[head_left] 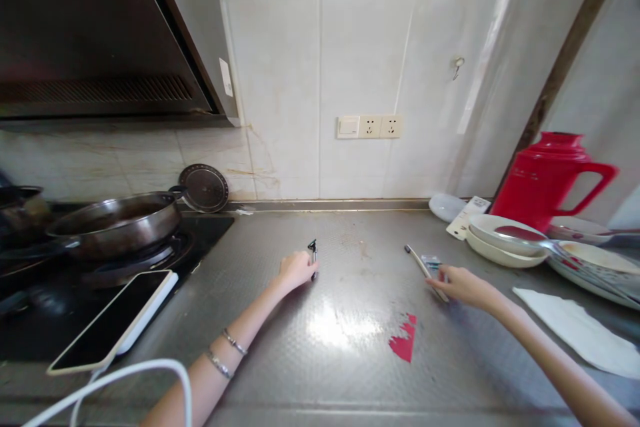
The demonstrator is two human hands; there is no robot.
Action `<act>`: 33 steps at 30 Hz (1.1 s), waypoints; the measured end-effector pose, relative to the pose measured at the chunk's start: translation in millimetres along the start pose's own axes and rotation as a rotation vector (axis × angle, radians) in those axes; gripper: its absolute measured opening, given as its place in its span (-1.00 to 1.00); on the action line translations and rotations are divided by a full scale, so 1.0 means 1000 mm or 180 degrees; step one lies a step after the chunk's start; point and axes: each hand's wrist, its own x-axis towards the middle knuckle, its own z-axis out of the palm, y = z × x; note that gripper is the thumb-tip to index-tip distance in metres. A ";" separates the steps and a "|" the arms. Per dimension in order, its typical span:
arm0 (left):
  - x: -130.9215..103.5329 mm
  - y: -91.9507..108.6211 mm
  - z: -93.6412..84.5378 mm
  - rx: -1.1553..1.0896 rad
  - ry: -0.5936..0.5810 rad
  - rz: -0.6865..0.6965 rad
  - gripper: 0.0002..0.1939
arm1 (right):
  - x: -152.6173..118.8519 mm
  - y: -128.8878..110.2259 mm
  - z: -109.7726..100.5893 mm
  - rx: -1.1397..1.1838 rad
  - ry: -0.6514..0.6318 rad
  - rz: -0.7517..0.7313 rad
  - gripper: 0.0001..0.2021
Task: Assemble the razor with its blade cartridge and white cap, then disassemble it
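The steel counter (350, 360) is slick and glaring, so anything set down carelessly could slide. Far left of the left hand (295, 270), one pan (117, 220) sits on the hob with one tablet (113, 321) lying across the stove edge beside it; its cable loops toward the left forearm, and a snag there would likely drag it off. Beyond the right hand (463, 285), one red jug (547, 180) stands behind three stacked dishes (505, 240), near enough that a wide sweep of that arm might knock them. One paper sheet (575, 330) lies just right of that forearm. The left hand is clenched around one small dark tool (313, 255), its tip pointing up and away, which could slip or nick. The right hand grips one slim stick (423, 268) together with a small packet, too blurred to identify.
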 end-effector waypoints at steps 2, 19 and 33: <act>0.000 -0.002 -0.004 -0.0036 0.0028 -0.0019 -0.60 | -0.002 0.000 0.002 -0.0156 0.0059 -0.0064 -0.62; -0.001 0.000 -0.004 -0.0128 0.0150 -0.0095 -0.68 | -0.021 -0.068 0.001 -0.0834 0.0255 -0.0343 -0.60; -0.006 -0.004 -0.005 -0.0214 0.0066 -0.0135 -0.72 | -0.014 -0.223 0.043 -0.0712 0.0279 -0.1155 -0.58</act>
